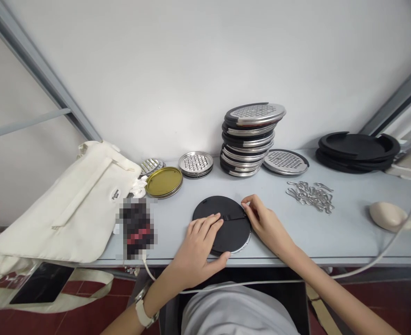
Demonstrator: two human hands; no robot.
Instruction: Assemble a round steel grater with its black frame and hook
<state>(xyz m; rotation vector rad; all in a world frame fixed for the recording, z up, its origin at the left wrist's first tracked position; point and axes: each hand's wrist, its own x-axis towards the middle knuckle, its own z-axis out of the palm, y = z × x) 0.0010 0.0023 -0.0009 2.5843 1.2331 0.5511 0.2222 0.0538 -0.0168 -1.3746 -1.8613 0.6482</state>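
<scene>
L hand point(200, 244) lies flat & open on the black round disc point(210, 214), palm low, fingers across its near half, thumb curled down at the near rim; nothing gripped, just pressing, prob to stop the disc sliding on the table point(348, 246). Arm comes in from lower left, white-strapped watch point(144, 311) on wrist. R hand point(266, 228) comes from lower right, wrist raised, fingers curled, fingertips point(245, 202) at far rim of disc by the end of a black strap point(231, 216) lying across it; can't tell if it's a real pinch, strap looks held down there. Disc sits between both hands, steel rim point(243, 246) showing at its edge nearest R hand. Left of L hand: pixelated blob point(137, 228), can't tell what, then cream canvas tote bag point(62, 209). Beyond the hands: gold-lidded stack point(163, 182), small perforated steel stack point(195, 164), tall leaning stack of graters point(252, 139), one grater point(285, 162) lying alone. Right of R hand: loose steel clips point(310, 196), beige mouse-like object point(388, 216) w/ white cable point(366, 265), black rings point(357, 151) stacked far right.
</scene>
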